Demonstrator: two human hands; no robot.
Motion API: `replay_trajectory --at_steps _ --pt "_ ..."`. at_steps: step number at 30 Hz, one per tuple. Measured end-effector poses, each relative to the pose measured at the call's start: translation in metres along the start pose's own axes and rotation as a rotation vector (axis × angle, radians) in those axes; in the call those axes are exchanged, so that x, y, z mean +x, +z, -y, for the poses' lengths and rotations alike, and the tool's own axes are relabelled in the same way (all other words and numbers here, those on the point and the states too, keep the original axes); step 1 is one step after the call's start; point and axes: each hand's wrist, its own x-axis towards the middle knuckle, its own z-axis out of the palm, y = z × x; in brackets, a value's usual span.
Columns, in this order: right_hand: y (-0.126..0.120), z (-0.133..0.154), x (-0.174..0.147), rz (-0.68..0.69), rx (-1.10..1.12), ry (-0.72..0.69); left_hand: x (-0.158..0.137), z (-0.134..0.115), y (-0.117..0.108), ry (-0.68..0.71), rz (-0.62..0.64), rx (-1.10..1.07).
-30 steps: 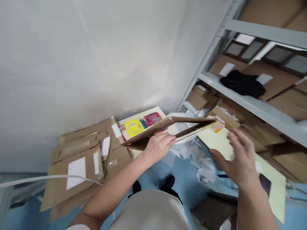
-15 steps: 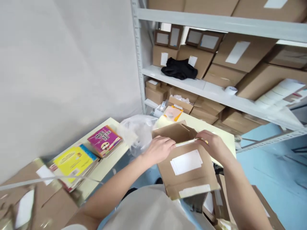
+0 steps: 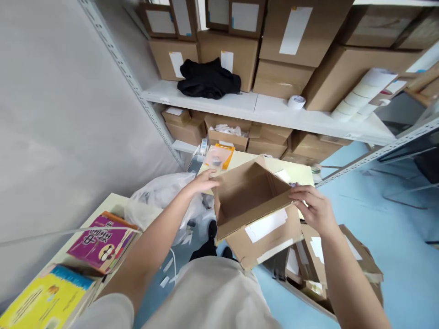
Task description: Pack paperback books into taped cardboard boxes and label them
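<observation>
An open cardboard box (image 3: 233, 242) is held tilted in front of my body. Its opening faces up, and the inside that shows is bare brown. On its outer side is a white label (image 3: 265, 227), with a white strip lower down. At the box's left upper edge, my left hand (image 3: 201, 181) grips the cardboard, its fingertips partly hidden. My right hand (image 3: 313, 203) pinches the right corner of the near flap between thumb and fingers. Behind the box stands a pale yellow table (image 3: 295, 171) with an orange-edged clipboard (image 3: 219, 156) on it.
Books, one purple (image 3: 99, 242) and one yellow (image 3: 48, 297), lie on a side table at left. A clear plastic bag (image 3: 161, 192) bulges beside it. Flattened cardboard (image 3: 318, 260) fills a container at lower right. Shelves (image 3: 247, 103) ahead hold boxes, tape rolls and black cloth (image 3: 207, 80).
The near flap has folded outward, showing the box's inside. My left hand moved left to the box's side edge; my right hand stays at the right corner. The view swung right and down.
</observation>
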Motion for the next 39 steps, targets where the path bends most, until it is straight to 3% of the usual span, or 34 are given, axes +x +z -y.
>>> replay_trajectory --at_steps 5,9,12,18,22,27,32,37,39 --pt "-0.004 -0.017 0.032 -0.234 -0.022 0.079 0.043 -0.014 -0.033 0.067 -0.102 -0.022" --pt "-0.006 -0.029 0.067 -0.2 -0.009 0.262 0.077 -0.027 -0.071 0.114 -0.204 -0.201" --pt "0.008 -0.037 0.09 -0.207 0.037 0.399 0.106 -0.04 -0.083 0.177 -0.179 -0.298" --pt "0.063 -0.039 0.105 -0.208 0.221 0.52 0.159 -0.057 -0.072 0.258 -0.107 -0.199" --pt "0.094 -0.036 0.091 -0.276 0.318 0.54 0.176 -0.062 -0.064 0.358 -0.164 -0.075" --pt "0.115 -0.046 0.069 -0.281 0.369 0.571 0.195 -0.064 -0.046 0.439 -0.133 0.041" --pt "0.124 -0.058 0.061 -0.201 0.312 0.618 0.19 -0.045 -0.033 0.386 -0.108 -0.005" --pt "0.125 -0.068 0.06 -0.167 0.307 0.569 0.137 -0.021 -0.041 0.329 -0.068 0.048" --pt "0.122 -0.075 0.059 -0.095 0.327 0.53 0.118 -0.014 -0.046 0.389 -0.011 0.1"
